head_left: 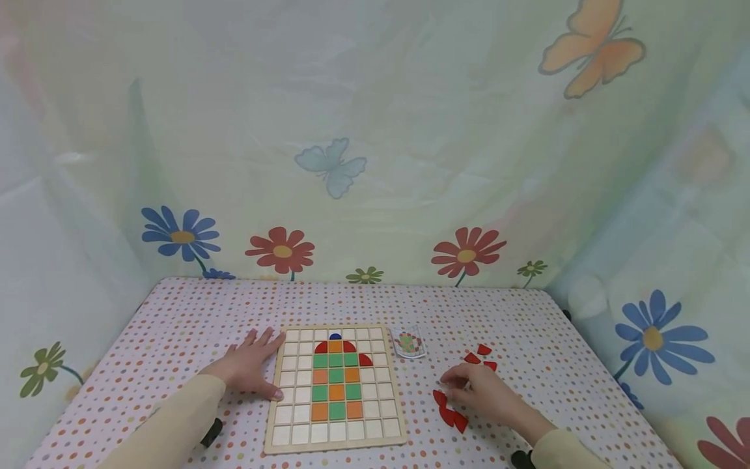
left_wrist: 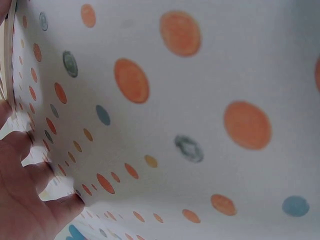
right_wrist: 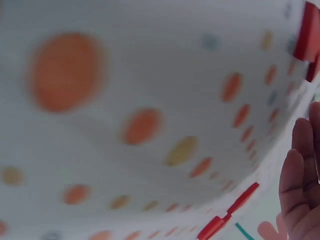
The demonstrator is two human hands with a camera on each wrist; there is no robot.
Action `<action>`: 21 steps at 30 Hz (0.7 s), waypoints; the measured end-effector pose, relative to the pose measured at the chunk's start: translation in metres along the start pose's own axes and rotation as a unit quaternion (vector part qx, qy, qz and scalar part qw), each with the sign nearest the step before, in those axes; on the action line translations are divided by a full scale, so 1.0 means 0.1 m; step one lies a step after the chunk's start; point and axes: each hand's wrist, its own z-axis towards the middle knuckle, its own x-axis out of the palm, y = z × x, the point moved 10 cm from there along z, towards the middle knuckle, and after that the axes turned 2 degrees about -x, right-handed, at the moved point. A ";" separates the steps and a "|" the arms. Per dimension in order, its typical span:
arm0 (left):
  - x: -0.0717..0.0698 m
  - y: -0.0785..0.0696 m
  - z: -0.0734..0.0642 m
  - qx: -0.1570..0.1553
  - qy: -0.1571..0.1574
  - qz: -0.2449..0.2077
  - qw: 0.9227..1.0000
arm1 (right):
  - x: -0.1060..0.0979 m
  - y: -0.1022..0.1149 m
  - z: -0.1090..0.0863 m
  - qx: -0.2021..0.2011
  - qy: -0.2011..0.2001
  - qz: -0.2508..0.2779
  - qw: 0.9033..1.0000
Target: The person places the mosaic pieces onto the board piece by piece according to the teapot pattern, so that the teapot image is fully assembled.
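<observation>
A wooden grid board [head_left: 336, 446] lies on the table with pale square tiles. In its middle, green and orange squares form a checkered column, topped by red quarter-round pieces and a small blue half-round piece [head_left: 335, 337]. My left hand [head_left: 249, 365] rests at the board's left edge, fingers spread and thumb by the frame; the left wrist view shows its fingers [left_wrist: 37, 175] touching the tabletop. My right hand [head_left: 477, 391] hovers among loose red quarter-round pieces [head_left: 460, 423], fingers loosely bent, tips close by one red piece [head_left: 439, 397]. Nothing shows between thumb and fingers.
A small picture card [head_left: 408, 343] showing a coloured pattern lies just right of the board. More red pieces [head_left: 484, 350] lie beyond the right hand. The table wears a dotted cloth [head_left: 222, 306], and a flowered curtain [head_left: 410, 130] stands behind and at both sides.
</observation>
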 end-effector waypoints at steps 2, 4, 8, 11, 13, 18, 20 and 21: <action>0.01 0.02 0.00 0.001 0.000 -0.001 1.000 | 0.04 0.00 -0.04 -0.018 0.014 0.002 1.000; 0.03 0.03 0.01 0.001 0.000 -0.003 1.000 | 0.06 0.00 -0.07 -0.024 0.022 -0.001 0.999; 0.04 0.04 0.02 0.004 0.000 -0.004 1.000 | 0.07 -0.07 -0.12 -0.022 0.024 -0.007 0.999; 0.04 0.03 0.02 0.006 -0.001 -0.001 1.000 | 0.08 -0.14 -0.17 -0.012 0.032 0.000 0.999; 0.03 0.02 0.02 0.008 -0.002 0.002 1.000 | 0.10 -0.20 -0.21 0.000 0.040 0.005 0.999; 0.02 0.01 0.01 0.007 -0.002 0.005 1.000 | 0.15 -0.30 -0.28 0.039 0.045 0.007 0.998; 0.01 0.01 0.00 0.006 -0.001 0.003 1.000 | 0.15 -0.31 -0.30 0.047 0.040 0.003 0.998; 0.01 0.01 0.00 0.005 0.000 0.002 1.000 | 0.15 -0.31 -0.30 0.050 0.036 0.002 0.998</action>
